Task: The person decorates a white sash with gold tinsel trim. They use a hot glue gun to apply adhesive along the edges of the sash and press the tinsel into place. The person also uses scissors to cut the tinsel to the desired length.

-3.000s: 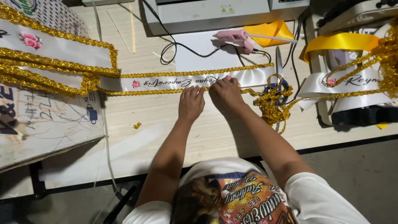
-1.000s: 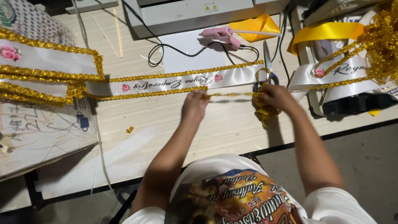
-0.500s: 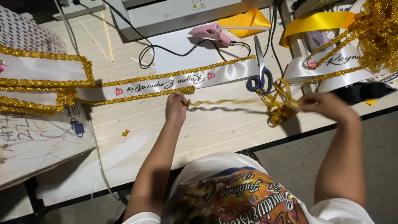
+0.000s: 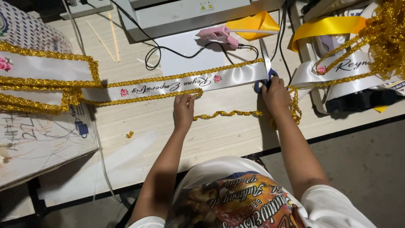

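One hand [image 4: 276, 95] now at scissors [image 4: 265, 69]

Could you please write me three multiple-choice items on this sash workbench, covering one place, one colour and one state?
1. Where is the right hand? A on the scissors B on the glue gun C off the table
2. What colour is the glue gun? A blue B pink C green
3. How does the gold trim between the hands lie? A fixed along the sash edge B wound on a spool C loose on the table

A: the fingers rest at the scissors handles. B: its body is pink. C: it trails loose below the white sash, from the left hand.
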